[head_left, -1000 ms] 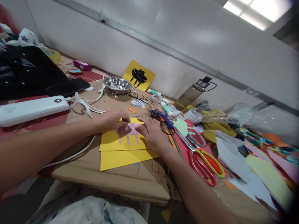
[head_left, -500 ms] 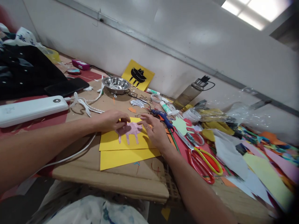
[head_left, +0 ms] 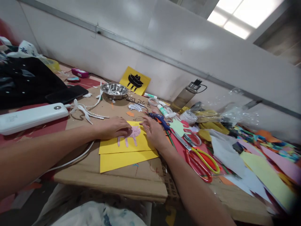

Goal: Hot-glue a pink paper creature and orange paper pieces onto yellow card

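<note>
A pink paper cut-out (head_left: 134, 133), animal-like with several legs, lies on a yellow card (head_left: 147, 145). Another yellow card (head_left: 122, 163) shows from under the first along its near edge. My left hand (head_left: 115, 127) rests flat over the left part of the cut-out, fingers stretched out and covering some of it. At the card's right side, my right hand (head_left: 154, 132) has its fingers apart, close to the cut-out's right end, with nothing seen in them. Just beyond it lies a blue hot glue gun (head_left: 162, 121).
Large scissors (head_left: 198, 160) lie right of my right forearm, near a pale green paper shape (head_left: 177, 127). Farther back are a steel bowl (head_left: 114, 91), glue sticks (head_left: 162, 110) and a bottle (head_left: 185, 95). A white power bank (head_left: 33, 117) sits left; paper scraps (head_left: 261, 169) crowd the right.
My left hand has gone from pinched fingertips at the cut-out's upper edge to lying flat over its left part. My right fingers have drawn slightly away from the cut-out. The camera view has shifted.
</note>
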The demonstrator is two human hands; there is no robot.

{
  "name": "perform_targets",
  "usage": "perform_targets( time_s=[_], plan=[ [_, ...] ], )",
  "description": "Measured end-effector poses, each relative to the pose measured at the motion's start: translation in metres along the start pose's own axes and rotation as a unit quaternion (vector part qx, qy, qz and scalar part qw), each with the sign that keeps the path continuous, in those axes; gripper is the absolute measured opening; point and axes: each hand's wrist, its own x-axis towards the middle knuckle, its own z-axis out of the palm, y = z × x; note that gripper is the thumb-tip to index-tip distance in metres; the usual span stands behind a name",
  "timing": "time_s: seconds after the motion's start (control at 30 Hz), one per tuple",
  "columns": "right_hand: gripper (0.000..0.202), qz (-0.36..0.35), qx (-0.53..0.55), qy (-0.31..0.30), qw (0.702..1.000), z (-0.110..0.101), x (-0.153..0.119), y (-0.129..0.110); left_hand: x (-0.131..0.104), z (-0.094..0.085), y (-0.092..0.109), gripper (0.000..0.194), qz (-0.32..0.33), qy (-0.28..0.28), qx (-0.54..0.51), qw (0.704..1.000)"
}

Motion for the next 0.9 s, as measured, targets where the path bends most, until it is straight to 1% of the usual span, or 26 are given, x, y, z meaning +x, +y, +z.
perform_targets(
  time_s=[0.07, 0.13, 0.33, 0.5, 0.57, 0.63, 0.7, 0.73, 0.8, 0.83, 0.9],
  plan=[
    [0.036, -0.003, -0.036, -0.029, 0.999, 0.002, 0.0, -0.001, 0.001, 0.0, 0.001, 0.027, -0.006, -0.004, -0.003, 1.0],
    [0.037, -0.007, -0.057, -0.044, 0.997, 0.002, 0.001, -0.003, 0.001, 0.0, 0.001, 0.028, -0.011, -0.005, -0.005, 1.0],
    [0.041, -0.046, -0.05, -0.004, 0.998, -0.001, 0.0, -0.005, 0.0, 0.003, -0.004, 0.028, -0.014, -0.005, 0.002, 1.0],
    [0.031, -0.038, -0.066, -0.043, 0.996, 0.002, 0.0, -0.008, 0.0, 0.006, -0.006, 0.028, -0.016, -0.003, -0.012, 1.0],
    [0.031, -0.033, -0.057, -0.037, 0.997, 0.002, -0.001, -0.01, 0.0, 0.007, -0.008, 0.029, -0.021, 0.02, -0.034, 0.999],
    [0.032, -0.03, -0.036, -0.021, 0.999, 0.001, -0.003, -0.013, 0.0, 0.008, -0.012, 0.032, -0.025, 0.068, -0.063, 0.995],
    [0.034, -0.034, -0.011, -0.006, 0.999, 0.0, -0.004, -0.017, 0.001, 0.006, -0.016, 0.035, -0.05, 0.104, -0.083, 0.99],
    [0.036, -0.037, 0.0, -0.005, 0.999, 0.0, -0.005, -0.02, 0.002, 0.005, -0.017, 0.037, -0.077, 0.102, -0.085, 0.988],
    [0.039, -0.047, 0.013, -0.022, 0.999, 0.002, -0.005, -0.025, 0.003, 0.002, -0.019, 0.038, -0.126, 0.085, -0.077, 0.985],
    [0.04, -0.05, 0.012, -0.039, 0.998, 0.003, -0.006, -0.027, 0.004, 0.001, -0.019, 0.037, -0.143, 0.076, -0.069, 0.984],
    [0.041, -0.05, 0.003, -0.075, 0.996, 0.006, -0.006, -0.03, 0.005, -0.001, -0.02, 0.037, -0.156, 0.065, -0.055, 0.984]
  ],
)
